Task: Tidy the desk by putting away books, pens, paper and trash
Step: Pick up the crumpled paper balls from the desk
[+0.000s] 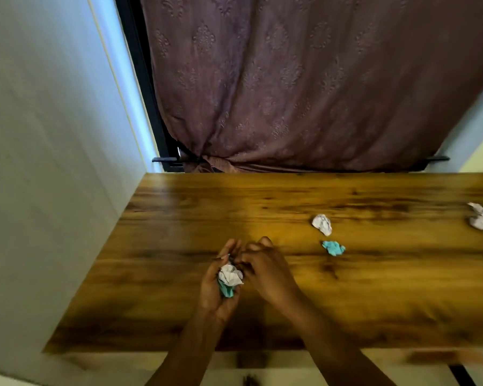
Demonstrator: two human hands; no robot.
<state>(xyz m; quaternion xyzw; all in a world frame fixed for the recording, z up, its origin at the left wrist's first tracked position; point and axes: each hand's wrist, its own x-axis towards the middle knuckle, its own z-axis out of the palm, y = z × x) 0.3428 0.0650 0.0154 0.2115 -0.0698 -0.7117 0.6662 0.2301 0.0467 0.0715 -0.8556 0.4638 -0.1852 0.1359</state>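
My left hand (218, 285) is cupped palm-up over the wooden desk (179, 218) and holds crumpled trash: a white paper ball (230, 275) on top of a teal scrap (226, 291). My right hand (265, 270) lies right beside it, fingers curled against the left fingertips and the white ball; whether it holds anything is hidden. Loose on the desk to the right lie a white crumpled ball (322, 224) and a small teal crumpled scrap (333, 247). Two more white crumpled papers (479, 217) lie at the far right edge of the view.
A white wall (53, 162) borders the desk on the left. A brown patterned curtain (304, 93) hangs behind the desk's far edge. The desk's front edge (123, 349) runs just below my forearms.
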